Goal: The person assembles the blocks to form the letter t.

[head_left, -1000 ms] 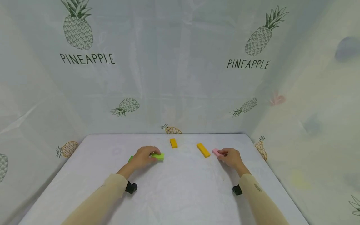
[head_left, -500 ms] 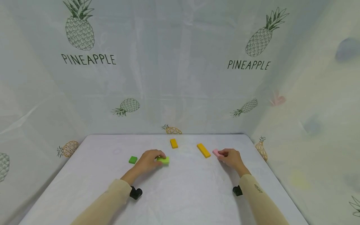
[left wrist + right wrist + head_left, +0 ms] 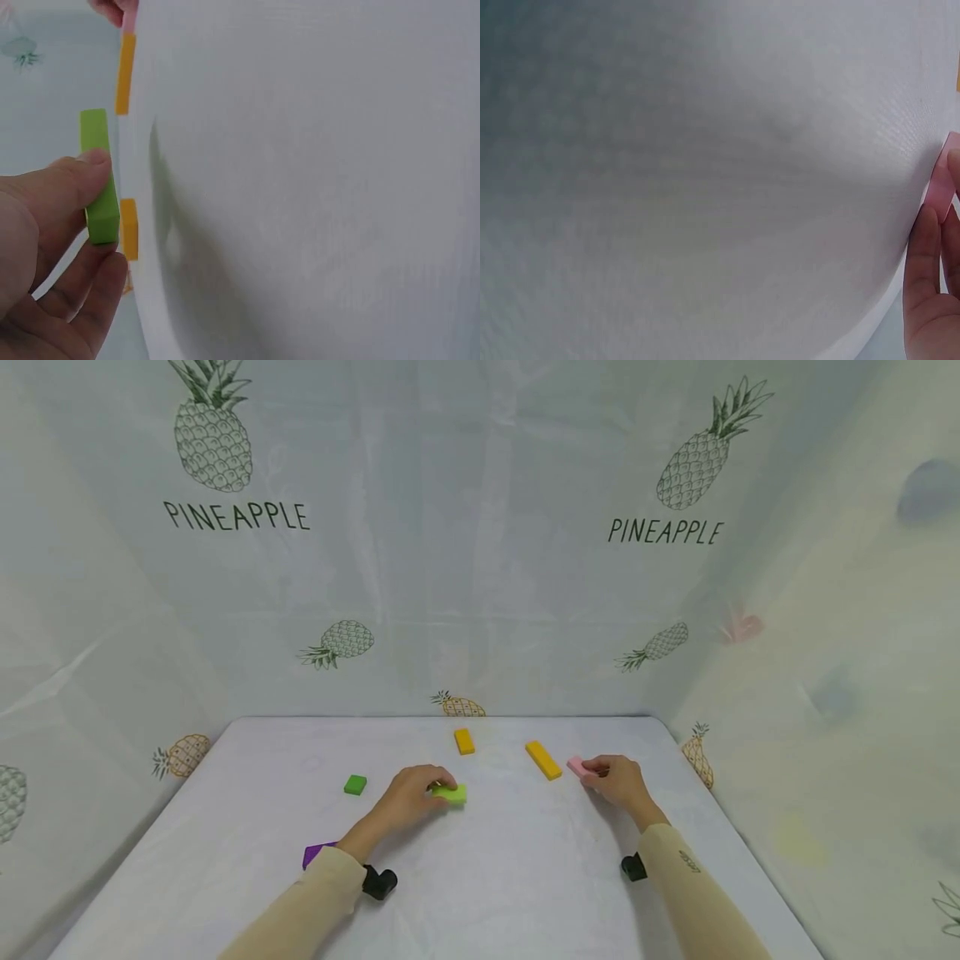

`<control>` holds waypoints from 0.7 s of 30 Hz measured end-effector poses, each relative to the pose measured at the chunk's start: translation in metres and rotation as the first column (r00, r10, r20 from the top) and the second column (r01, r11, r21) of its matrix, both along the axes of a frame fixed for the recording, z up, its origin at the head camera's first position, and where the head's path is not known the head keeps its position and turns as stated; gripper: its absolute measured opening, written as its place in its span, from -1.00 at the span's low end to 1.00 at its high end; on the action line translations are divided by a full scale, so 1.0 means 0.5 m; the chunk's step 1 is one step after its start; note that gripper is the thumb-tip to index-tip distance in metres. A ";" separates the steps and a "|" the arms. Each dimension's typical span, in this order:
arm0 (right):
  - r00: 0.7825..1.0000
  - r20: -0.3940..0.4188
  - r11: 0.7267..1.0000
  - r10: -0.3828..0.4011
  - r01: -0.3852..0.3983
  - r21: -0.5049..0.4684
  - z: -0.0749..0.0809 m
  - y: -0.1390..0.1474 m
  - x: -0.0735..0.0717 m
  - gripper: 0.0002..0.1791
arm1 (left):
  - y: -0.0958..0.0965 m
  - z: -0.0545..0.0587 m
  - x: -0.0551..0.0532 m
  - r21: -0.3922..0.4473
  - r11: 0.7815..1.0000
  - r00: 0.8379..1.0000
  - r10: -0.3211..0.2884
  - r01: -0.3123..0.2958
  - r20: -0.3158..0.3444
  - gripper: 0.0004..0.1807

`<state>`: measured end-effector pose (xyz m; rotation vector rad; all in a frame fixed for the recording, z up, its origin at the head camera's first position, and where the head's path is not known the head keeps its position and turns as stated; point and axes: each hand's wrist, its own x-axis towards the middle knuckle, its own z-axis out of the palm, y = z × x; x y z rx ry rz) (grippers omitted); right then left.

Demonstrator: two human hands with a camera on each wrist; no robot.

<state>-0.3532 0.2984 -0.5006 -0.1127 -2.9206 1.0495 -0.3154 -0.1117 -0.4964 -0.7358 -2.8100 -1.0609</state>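
Before pineapple-print sheeting point(image 3: 480, 568), left fingers point(image 3: 107, 289) pinch a lime-green block point(image 3: 103, 217) that could drop beneath them should they slacken; right fingers point(image 3: 924, 251) pinch a pink block point(image 3: 940, 186).

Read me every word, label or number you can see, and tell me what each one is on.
"PINEAPPLE" on the backdrop, upper left.
"PINEAPPLE" on the backdrop, upper right.
Right sleeve: a small mark, too small to read.
Lime block, pink block: no text visible.
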 end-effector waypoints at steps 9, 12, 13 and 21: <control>1.000 0.016 1.000 -0.007 0.007 0.001 -0.004 0.003 -0.002 -0.61 | 0.017 -0.003 0.006 -0.004 1.000 0.999 -0.007 0.007 0.047 -0.72; 1.000 0.014 1.000 -0.001 0.001 -0.003 -0.004 0.005 -0.002 -0.62 | 0.022 -0.003 0.008 -0.004 1.000 0.999 -0.008 0.009 0.054 -0.72; 1.000 0.013 1.000 0.000 0.000 -0.003 -0.004 0.005 -0.002 -0.62 | 0.024 -0.003 0.008 -0.003 1.000 0.998 -0.008 0.008 0.057 -0.72; 1.000 -0.009 1.000 0.020 -0.019 0.023 -0.002 0.008 0.000 -0.64 | 0.031 -0.015 0.005 -0.022 1.000 0.998 -0.011 0.013 0.062 -0.75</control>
